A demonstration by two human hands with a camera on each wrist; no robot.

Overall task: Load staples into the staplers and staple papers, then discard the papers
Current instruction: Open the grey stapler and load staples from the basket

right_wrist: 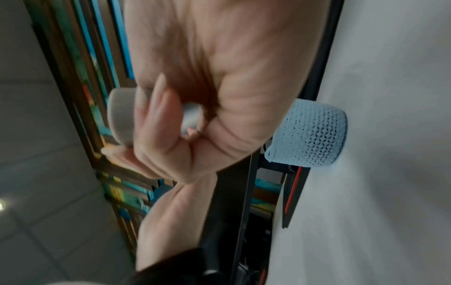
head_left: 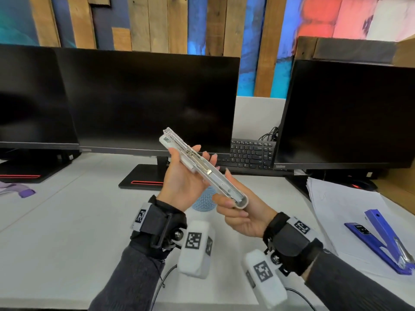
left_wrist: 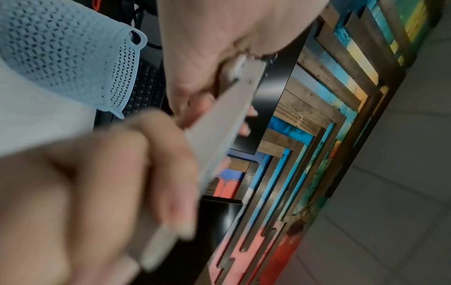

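Pale grey and smooth, the worktop stands before a wall of rough wooden planks painted in blue, red and brown. Three black monitors stand on it in a row, all dark: left, middle, right. One black keyboard lies between the middle and right ones.

Both hands hold one white stapler in the air above the worktop, opened flat, its metal channel facing up. The left hand supports its far half from below with the fingers curled around the body. The right hand grips the round near end with bent fingers.

Below the hands stands one light blue cup with a perforated, net-like wall. On the right lies a stack of white papers, and on it one blue stapler, opened in a V shape. One purple object lies at the far left.
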